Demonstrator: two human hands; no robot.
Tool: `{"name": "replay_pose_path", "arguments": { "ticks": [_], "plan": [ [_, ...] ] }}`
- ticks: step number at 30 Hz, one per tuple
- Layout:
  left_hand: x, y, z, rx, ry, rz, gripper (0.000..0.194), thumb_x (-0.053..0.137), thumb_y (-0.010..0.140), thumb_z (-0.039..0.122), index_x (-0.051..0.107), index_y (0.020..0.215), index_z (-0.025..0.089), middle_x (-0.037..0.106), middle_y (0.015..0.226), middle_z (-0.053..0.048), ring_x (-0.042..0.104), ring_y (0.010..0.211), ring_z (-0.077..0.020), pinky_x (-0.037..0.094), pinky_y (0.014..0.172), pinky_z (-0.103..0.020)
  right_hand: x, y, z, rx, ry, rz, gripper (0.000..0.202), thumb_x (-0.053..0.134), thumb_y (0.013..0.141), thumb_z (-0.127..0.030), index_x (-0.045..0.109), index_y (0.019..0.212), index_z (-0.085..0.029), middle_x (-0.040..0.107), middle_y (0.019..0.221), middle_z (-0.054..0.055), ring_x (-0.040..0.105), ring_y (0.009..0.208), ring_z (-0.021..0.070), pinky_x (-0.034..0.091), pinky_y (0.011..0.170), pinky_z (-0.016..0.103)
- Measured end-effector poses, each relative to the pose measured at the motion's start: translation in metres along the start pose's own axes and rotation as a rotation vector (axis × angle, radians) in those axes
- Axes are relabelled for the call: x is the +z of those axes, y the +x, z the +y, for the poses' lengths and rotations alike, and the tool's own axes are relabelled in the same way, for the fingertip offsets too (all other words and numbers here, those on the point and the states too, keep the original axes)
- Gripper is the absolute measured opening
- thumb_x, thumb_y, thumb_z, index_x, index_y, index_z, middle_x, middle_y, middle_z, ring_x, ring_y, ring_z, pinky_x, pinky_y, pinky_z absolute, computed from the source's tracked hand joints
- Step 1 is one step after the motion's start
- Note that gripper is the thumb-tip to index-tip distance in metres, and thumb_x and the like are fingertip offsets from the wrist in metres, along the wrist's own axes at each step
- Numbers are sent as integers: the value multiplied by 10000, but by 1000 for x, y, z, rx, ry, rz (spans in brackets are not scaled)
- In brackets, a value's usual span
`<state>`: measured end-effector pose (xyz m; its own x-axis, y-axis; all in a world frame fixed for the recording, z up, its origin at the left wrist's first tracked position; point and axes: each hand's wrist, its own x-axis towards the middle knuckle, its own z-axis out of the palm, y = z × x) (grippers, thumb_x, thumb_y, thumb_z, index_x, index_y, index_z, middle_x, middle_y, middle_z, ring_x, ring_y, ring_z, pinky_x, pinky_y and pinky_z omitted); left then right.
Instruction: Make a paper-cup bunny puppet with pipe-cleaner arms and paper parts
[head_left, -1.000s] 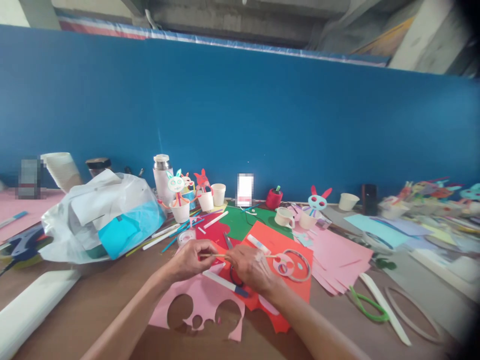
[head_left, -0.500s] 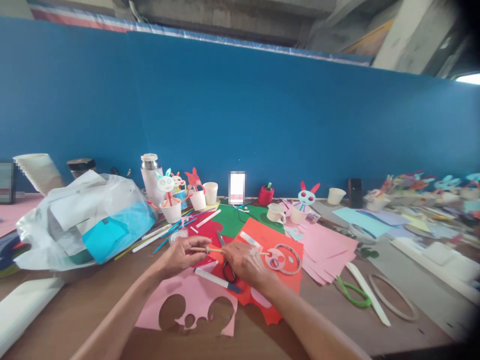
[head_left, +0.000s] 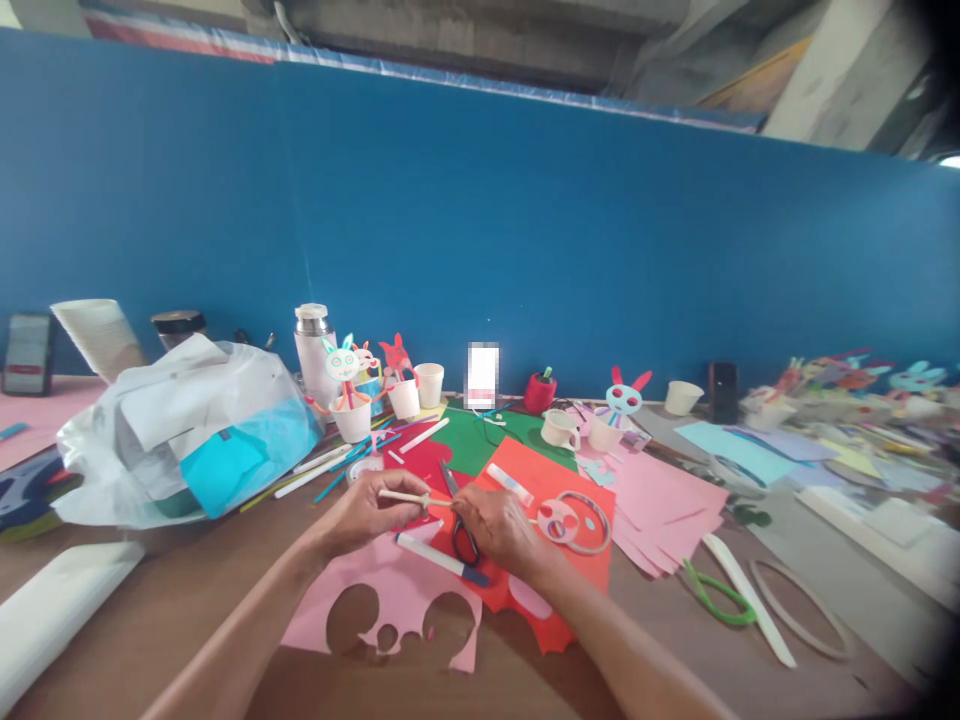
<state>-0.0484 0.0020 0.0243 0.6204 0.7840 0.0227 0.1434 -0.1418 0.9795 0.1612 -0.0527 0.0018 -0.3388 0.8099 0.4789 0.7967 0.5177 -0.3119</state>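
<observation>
Between my two hands a thin pale stick (head_left: 405,496) lies roughly level. My left hand (head_left: 375,512) pinches its left part with thumb and fingers. The fingers of my right hand (head_left: 491,520) close round its right part. Just right of that hand, a pink paper face (head_left: 557,521) with cut-out holes rests over the orange-red paper (head_left: 555,478). Black-handled scissors (head_left: 465,543) lie partly under my right hand. Below the hands is a white marker with a dark cap (head_left: 442,558), beside a pink sheet with round cut-outs (head_left: 307,610).
Paper cups with rabbit figures (head_left: 350,418) stand at the back left, another (head_left: 606,430) at the back right. A plastic bag (head_left: 172,430) bulges on the left. Pink sheets (head_left: 660,500), a green loop (head_left: 720,600) and a white strip (head_left: 750,600) lie right.
The whole view has shifted slightly, so things appear a little further right. The stick's left end now shows more clearly above my left fingers. Both hands keep their hold.
</observation>
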Motion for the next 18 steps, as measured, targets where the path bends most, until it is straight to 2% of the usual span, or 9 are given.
{"name": "replay_pose_path", "arguments": {
  "ticks": [5, 11, 15, 18],
  "plan": [
    [6, -1, 4, 17, -23, 11, 207, 653, 685, 301, 595, 807, 144, 584, 650, 14, 523, 559, -87, 397, 521, -199, 1, -1, -2, 26, 74, -6, 278, 299, 924, -256, 526, 785, -172, 504, 532, -37, 450, 450, 76, 265, 448, 186],
    [10, -1, 1, 12, -28, 31, 274, 670, 664, 325, 590, 859, 150, 570, 666, 13, 510, 566, -95, 381, 511, -207, 3, -2, -2, 72, 137, -6, 275, 297, 925, -261, 544, 827, -188, 533, 551, -35, 484, 480, 81, 300, 467, 183],
    [11, -2, 2, 46, 7, 37, 244, 660, 674, 334, 593, 801, 136, 538, 593, 22, 469, 526, -85, 345, 483, -199, 4, -3, -4, 97, 150, -6, 277, 299, 926, -287, 551, 861, -190, 550, 557, -34, 494, 479, 84, 318, 474, 183],
    [10, -1, 2, 84, -9, 60, 230, 630, 700, 346, 582, 767, 131, 540, 591, 15, 464, 524, -85, 347, 485, -202, 4, -3, -4, 61, 100, 40, 228, 367, 905, -312, 553, 932, -182, 607, 649, -5, 544, 561, 104, 350, 521, 192]
  ]
}}
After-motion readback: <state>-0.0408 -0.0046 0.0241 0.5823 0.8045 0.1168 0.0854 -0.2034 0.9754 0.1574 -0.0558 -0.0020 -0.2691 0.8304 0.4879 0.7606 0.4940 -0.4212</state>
